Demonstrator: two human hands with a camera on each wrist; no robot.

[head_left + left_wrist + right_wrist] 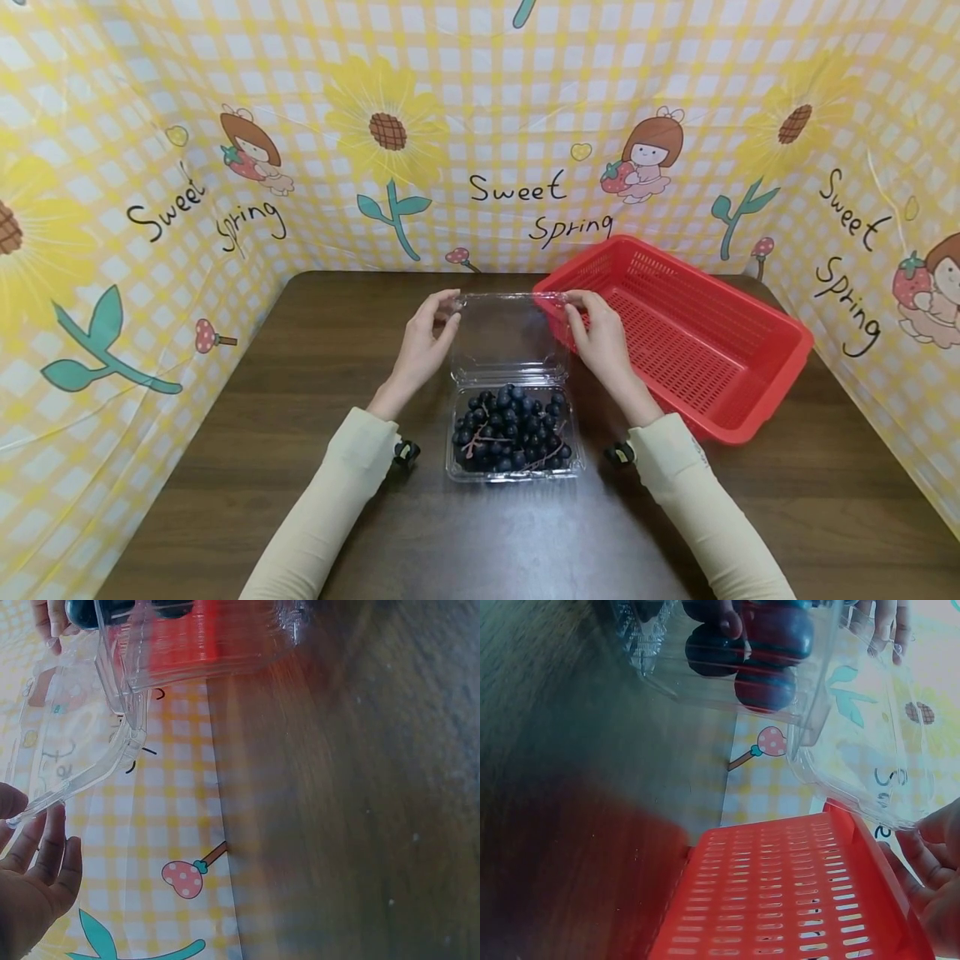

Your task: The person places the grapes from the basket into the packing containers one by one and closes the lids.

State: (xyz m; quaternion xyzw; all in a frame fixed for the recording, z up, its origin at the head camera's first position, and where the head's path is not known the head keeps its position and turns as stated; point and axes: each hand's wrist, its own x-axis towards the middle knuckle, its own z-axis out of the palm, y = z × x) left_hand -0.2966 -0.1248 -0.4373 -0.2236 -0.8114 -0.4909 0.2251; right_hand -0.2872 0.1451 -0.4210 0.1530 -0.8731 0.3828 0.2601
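A clear plastic clamshell box stands on the table, its lid raised at the far side. Dark grapes on their stems fill the box. My left hand pinches the lid's left upper corner between thumb and fingers. At the opposite corner, my right hand pinches the lid too. In the left wrist view, the left hand has its thumb on one face of the lid edge and fingers on the other. The right wrist view shows the right hand at the lid's corner, beside the red basket.
A red slotted plastic basket sits at the right rear, close beside the right hand and forearm. The brown wooden table meets a yellow checked cloth that rises behind and on both sides.
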